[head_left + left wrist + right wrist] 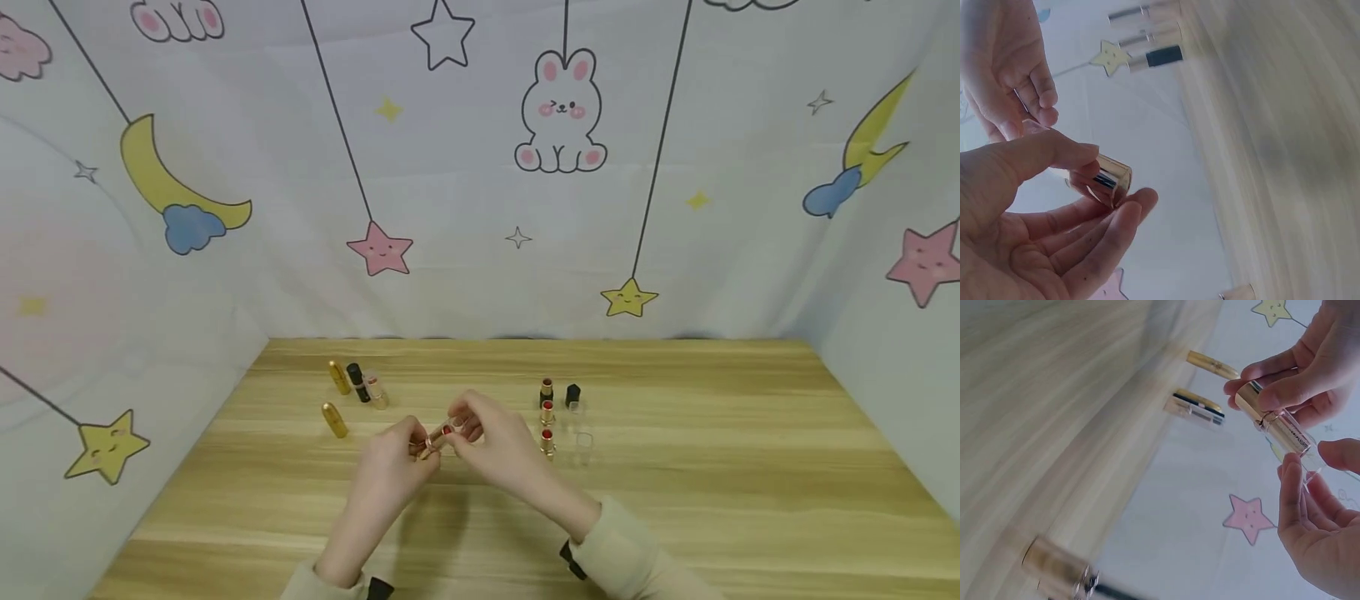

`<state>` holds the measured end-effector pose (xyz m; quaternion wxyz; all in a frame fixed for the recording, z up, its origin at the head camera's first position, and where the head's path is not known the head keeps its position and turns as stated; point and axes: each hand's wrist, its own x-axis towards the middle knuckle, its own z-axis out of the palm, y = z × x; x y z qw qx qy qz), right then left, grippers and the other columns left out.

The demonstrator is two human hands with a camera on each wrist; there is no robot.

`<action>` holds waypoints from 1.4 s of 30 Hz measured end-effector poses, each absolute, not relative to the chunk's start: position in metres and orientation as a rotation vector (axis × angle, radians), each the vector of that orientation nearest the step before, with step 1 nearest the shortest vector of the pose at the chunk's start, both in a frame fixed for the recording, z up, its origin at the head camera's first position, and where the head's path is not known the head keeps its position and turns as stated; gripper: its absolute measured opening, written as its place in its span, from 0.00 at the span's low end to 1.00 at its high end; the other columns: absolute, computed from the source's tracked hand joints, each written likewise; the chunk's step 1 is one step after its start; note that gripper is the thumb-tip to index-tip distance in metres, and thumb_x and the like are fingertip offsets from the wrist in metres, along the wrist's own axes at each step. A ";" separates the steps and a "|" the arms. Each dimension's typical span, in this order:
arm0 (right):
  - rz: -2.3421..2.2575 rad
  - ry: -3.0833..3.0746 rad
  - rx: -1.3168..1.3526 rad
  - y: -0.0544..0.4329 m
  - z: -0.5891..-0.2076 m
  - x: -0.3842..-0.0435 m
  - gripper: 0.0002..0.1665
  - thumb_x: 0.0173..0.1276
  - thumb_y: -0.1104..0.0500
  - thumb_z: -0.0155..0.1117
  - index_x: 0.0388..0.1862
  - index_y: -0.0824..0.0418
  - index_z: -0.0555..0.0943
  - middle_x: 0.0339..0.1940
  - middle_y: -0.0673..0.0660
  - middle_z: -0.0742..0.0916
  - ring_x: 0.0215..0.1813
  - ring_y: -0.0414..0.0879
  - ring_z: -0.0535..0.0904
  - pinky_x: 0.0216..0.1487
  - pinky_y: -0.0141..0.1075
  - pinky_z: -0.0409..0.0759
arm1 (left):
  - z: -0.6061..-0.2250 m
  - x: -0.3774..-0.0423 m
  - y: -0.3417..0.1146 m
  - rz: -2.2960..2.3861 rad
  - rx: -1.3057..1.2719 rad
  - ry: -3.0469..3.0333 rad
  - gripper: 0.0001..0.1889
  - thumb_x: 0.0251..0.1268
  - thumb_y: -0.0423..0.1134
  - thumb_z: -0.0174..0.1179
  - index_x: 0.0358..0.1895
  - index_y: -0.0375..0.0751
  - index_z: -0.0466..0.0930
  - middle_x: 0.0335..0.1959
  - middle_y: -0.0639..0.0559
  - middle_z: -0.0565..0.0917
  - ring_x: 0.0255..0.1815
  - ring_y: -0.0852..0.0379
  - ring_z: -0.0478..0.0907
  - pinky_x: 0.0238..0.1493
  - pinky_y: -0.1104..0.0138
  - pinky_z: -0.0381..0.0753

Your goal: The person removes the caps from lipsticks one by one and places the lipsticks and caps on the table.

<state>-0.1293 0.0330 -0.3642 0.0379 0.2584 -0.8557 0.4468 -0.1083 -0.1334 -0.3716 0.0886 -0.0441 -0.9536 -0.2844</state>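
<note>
Over the middle of the table, my left hand (393, 458) grips the gold base of a lipstick (1274, 422) between thumb and fingers. Its red tip (447, 430) shows in the head view. With thumb and fingertips, my right hand (498, 437) pinches a clear cap (1314, 461) at the lipstick's far end; the cap overlaps that end in the right wrist view. Seen from the left wrist, the lipstick's shiny gold bottom (1110, 181) faces out past the thumb, and fingers hide much of the rest.
Left on the table stand gold bullet-shaped tubes (334, 420), a black-capped lipstick (358, 383) and a clear-capped one (376, 392). To the right are three uncapped red lipsticks (547, 444), with a black cap (573, 395) and clear caps (584, 447) beside them. A printed cloth (480, 283) walls the back.
</note>
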 end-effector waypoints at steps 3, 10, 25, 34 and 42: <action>1.390 -2.598 0.785 0.051 -0.363 -0.121 0.12 0.63 0.62 0.67 0.44 0.58 0.77 0.37 0.50 0.85 0.35 0.38 0.81 0.40 0.31 0.81 | -0.371 -0.106 -0.122 -0.886 -0.206 -2.838 0.08 0.47 0.32 0.67 0.29 0.41 0.76 0.23 0.51 0.81 0.21 0.62 0.70 0.20 0.73 0.68; 1.484 -2.566 0.742 0.090 -0.367 -0.106 0.11 0.62 0.63 0.67 0.42 0.59 0.76 0.35 0.51 0.85 0.35 0.36 0.80 0.40 0.29 0.81 | -0.371 -0.099 -0.100 -0.901 -0.412 -2.774 0.11 0.47 0.32 0.70 0.29 0.43 0.75 0.28 0.51 0.84 0.25 0.63 0.74 0.25 0.75 0.72; 1.827 -2.557 0.450 0.148 -0.383 -0.090 0.16 0.64 0.58 0.66 0.50 0.61 0.78 0.43 0.58 0.85 0.41 0.38 0.81 0.46 0.30 0.81 | -0.377 -0.093 -0.062 -0.938 -0.752 -2.659 0.09 0.50 0.32 0.70 0.33 0.42 0.80 0.29 0.52 0.83 0.28 0.63 0.81 0.31 0.74 0.81; 1.922 -2.556 0.370 0.163 -0.391 -0.086 0.20 0.63 0.56 0.67 0.50 0.65 0.77 0.43 0.61 0.85 0.41 0.39 0.81 0.45 0.30 0.81 | -0.383 -0.096 -0.054 -0.978 -0.821 -2.696 0.07 0.53 0.34 0.69 0.33 0.44 0.81 0.28 0.53 0.82 0.28 0.65 0.80 0.30 0.77 0.79; 1.872 -2.568 0.319 0.170 -0.393 -0.082 0.18 0.62 0.57 0.68 0.50 0.62 0.78 0.43 0.60 0.85 0.41 0.38 0.81 0.47 0.29 0.81 | -0.387 -0.098 -0.051 -0.965 -0.822 -2.743 0.08 0.52 0.35 0.70 0.34 0.44 0.81 0.29 0.53 0.84 0.28 0.65 0.80 0.30 0.77 0.77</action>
